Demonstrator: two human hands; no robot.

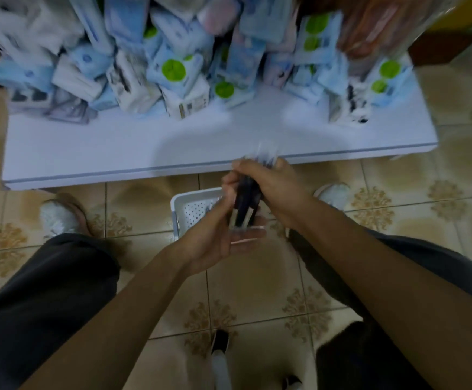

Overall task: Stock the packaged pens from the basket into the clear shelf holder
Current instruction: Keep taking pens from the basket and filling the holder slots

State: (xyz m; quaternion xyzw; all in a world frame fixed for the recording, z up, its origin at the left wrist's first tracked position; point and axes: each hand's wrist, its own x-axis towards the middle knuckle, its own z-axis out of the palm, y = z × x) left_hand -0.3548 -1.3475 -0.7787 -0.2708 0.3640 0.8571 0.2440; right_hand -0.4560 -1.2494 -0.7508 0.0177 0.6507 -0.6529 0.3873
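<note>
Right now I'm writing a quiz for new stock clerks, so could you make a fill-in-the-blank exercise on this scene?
The packaged pens are held in ____ hands, the left hand low and the right hand near the top.
The white basket sits on the ____ floor.
The packs stacked on the white shelf carry round ____ stickers.
Missing words: both; tiled; green.

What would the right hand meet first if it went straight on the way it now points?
Probably the front edge of the white shelf board, just beyond its knuckles; the right hand, its grip on the packaged pens, points there. Depth is unclear.
</note>
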